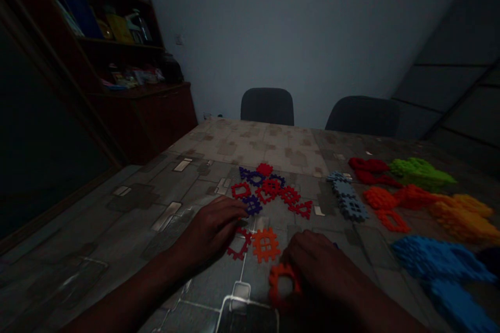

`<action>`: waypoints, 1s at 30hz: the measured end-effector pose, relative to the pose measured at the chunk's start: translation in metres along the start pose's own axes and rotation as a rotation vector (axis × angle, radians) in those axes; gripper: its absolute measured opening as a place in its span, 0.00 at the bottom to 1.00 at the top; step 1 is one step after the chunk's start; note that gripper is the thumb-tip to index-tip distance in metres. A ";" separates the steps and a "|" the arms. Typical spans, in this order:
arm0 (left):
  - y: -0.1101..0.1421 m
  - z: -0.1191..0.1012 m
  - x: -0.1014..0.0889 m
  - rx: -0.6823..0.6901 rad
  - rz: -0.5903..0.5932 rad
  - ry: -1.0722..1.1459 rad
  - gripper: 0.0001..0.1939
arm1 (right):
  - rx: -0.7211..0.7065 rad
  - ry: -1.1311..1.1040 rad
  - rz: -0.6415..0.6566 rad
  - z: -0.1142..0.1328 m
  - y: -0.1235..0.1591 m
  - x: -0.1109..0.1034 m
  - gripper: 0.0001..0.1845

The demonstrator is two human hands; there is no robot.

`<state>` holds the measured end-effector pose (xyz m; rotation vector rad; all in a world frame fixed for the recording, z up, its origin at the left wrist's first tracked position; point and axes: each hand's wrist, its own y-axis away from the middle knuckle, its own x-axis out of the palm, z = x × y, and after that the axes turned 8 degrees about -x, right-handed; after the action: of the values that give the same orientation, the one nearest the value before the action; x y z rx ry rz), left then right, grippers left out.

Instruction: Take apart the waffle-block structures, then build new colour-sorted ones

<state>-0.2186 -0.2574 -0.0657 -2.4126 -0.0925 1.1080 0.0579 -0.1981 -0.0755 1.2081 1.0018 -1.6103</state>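
My left hand (219,223) rests low over the table, its fingers stretched out and the thumb apart. Its fingertips meet the edge of a purple interlocking tile (252,205). Just below them lies a dark red open-frame tile (247,244), partly covered by the hand. An orange window tile (266,245) lies flat between my two hands. My right hand (312,257) has bent fingers around the upper right of an orange-red open-frame tile (274,283); its thumb is hidden. A small dark blue bit shows behind that hand.
Several red and purple tiles (271,187) lie in a loose cluster further back. At right are grey-blue tiles (347,197) and piles of red, green (422,171), orange, yellow (464,216) and blue (441,260) pieces. Two chairs (267,105) stand beyond the table; a shelf cabinet is at left.
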 end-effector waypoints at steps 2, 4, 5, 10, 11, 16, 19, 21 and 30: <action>0.001 0.001 0.000 0.015 0.006 -0.003 0.13 | -0.024 -0.032 0.009 -0.003 0.001 -0.003 0.16; 0.002 0.002 0.001 0.027 0.012 -0.008 0.13 | -0.030 -0.038 -0.016 -0.006 0.002 -0.002 0.22; 0.002 0.002 0.001 0.032 0.017 -0.008 0.13 | -0.035 -0.029 -0.033 -0.006 0.002 0.000 0.24; 0.002 0.003 0.001 0.019 0.051 -0.006 0.13 | -0.087 0.084 -0.148 0.005 0.006 0.007 0.12; 0.002 0.002 0.001 0.015 0.058 -0.006 0.13 | -0.086 0.113 -0.168 0.010 0.008 0.008 0.11; 0.002 0.000 0.004 0.005 0.090 0.001 0.13 | -0.027 0.241 -0.239 0.036 0.011 0.023 0.06; 0.002 0.002 0.000 0.017 0.103 -0.020 0.13 | -0.013 0.250 -0.254 0.042 0.009 0.031 0.06; 0.000 0.005 -0.010 0.025 0.059 -0.058 0.12 | -0.036 0.263 -0.247 0.041 0.008 0.030 0.06; -0.004 0.012 -0.032 0.005 -0.102 -0.125 0.11 | -0.102 0.138 -0.241 0.009 0.005 0.006 0.09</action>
<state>-0.2482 -0.2570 -0.0481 -2.3051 -0.2506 1.2095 0.0592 -0.2088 -0.0805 1.1767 1.3437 -1.6528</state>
